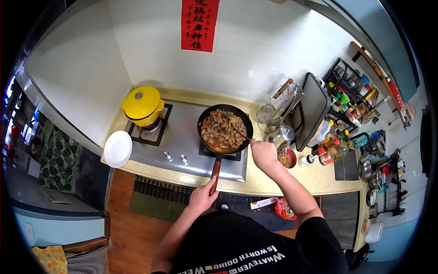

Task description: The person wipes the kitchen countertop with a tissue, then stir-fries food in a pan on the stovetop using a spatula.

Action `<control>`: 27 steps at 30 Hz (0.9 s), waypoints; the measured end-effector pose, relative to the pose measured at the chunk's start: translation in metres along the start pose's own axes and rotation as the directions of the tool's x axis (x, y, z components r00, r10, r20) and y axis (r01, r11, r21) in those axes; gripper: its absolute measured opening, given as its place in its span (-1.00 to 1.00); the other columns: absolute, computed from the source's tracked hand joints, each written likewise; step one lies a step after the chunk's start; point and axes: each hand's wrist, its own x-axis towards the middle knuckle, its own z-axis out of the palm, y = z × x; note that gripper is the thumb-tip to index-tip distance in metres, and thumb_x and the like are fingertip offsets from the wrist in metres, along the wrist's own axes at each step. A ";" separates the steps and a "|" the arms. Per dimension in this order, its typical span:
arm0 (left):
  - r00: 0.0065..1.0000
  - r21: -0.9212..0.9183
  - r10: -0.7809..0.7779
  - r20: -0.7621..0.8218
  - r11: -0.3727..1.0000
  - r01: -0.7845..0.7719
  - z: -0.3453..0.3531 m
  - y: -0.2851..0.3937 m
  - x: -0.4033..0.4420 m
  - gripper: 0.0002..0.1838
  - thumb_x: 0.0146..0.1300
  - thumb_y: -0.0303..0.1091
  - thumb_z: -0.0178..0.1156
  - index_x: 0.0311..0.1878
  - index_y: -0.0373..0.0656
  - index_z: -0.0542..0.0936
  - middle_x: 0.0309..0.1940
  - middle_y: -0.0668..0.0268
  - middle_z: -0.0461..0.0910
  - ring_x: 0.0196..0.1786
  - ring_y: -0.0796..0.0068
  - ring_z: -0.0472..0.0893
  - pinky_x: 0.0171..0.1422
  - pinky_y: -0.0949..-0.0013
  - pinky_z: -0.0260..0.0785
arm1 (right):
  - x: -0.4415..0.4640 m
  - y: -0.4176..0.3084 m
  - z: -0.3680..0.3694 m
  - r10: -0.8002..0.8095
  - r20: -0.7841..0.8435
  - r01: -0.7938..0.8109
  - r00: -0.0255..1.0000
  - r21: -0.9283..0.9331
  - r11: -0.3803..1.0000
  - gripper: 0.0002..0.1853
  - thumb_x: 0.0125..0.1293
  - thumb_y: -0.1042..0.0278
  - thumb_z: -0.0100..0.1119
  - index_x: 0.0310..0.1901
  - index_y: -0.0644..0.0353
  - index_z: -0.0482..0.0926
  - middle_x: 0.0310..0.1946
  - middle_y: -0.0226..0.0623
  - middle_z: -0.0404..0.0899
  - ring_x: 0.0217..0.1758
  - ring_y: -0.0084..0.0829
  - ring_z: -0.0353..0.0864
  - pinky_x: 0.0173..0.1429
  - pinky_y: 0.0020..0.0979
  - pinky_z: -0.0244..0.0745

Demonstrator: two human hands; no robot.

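Observation:
A black frying pan (247, 119) sits on the right-hand burner of the stove. Sliced meat (222, 128) in a reddish-brown sauce fills it. My left hand (204, 198) is closed around the end of the pan's reddish-brown handle (216, 173), which points towards me. To the right of the pan, my right hand (264, 157) grips a thin-handled cooking utensil (240, 133) that slants down into the meat. The utensil's head is hidden in the food, so its exact kind does not show.
A lidded yellow pot (142, 106) stands on the left burner. A white plate (117, 149) lies on the counter's left edge. Right of the stove are a red bowl (288, 158), a glass jar (286, 132), a leaning tray (313, 112) and several sauce bottles (335, 150).

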 end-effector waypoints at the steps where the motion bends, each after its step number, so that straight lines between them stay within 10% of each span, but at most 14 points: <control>1: 1.000 -0.008 -0.003 0.006 1.000 0.003 0.000 0.000 0.000 -0.22 0.35 -0.11 0.37 0.60 0.05 0.36 -0.28 0.00 0.73 -0.19 -0.08 0.76 -0.04 0.01 0.61 | -0.001 -0.008 -0.006 -0.044 -0.023 0.042 0.999 -0.063 0.997 -0.83 0.32 0.36 0.16 -0.14 0.20 0.66 -0.40 -0.15 0.77 -0.23 -0.24 0.85 -0.24 -0.14 0.67; 6: 1.000 -0.001 0.000 0.009 1.000 0.000 -0.001 -0.001 0.000 -0.23 0.35 -0.09 0.36 0.61 0.10 0.35 -0.28 0.02 0.72 -0.19 -0.08 0.75 -0.05 -0.03 0.60 | -0.019 -0.026 -0.017 -0.412 -0.118 0.336 0.904 -0.402 0.852 -0.71 0.34 0.36 0.17 0.03 0.28 0.66 -0.37 -0.36 0.68 -0.33 -0.38 0.75 -0.36 -0.37 0.59; 18: 1.000 -0.001 0.012 0.009 1.000 -0.012 0.000 -0.004 0.001 -0.24 0.36 -0.07 0.35 0.60 0.09 0.36 -0.27 0.02 0.73 -0.19 -0.10 0.75 -0.07 -0.05 0.60 | -0.025 0.001 -0.070 -0.086 0.075 0.102 0.993 -0.248 0.963 -0.69 0.49 0.38 0.06 0.16 0.15 0.67 -0.28 -0.28 0.71 -0.28 -0.32 0.82 -0.37 -0.32 0.65; 27: 1.000 -0.005 0.004 0.010 1.000 -0.004 -0.002 0.001 0.000 -0.25 0.35 -0.09 0.36 0.58 0.05 0.39 -0.32 0.04 0.71 -0.22 -0.08 0.74 -0.09 -0.03 0.59 | -0.052 0.000 -0.067 -0.125 0.102 0.145 0.987 -0.223 0.964 -0.62 0.47 0.37 0.07 0.25 0.07 0.67 -0.21 -0.23 0.72 -0.32 -0.33 0.81 -0.39 -0.33 0.64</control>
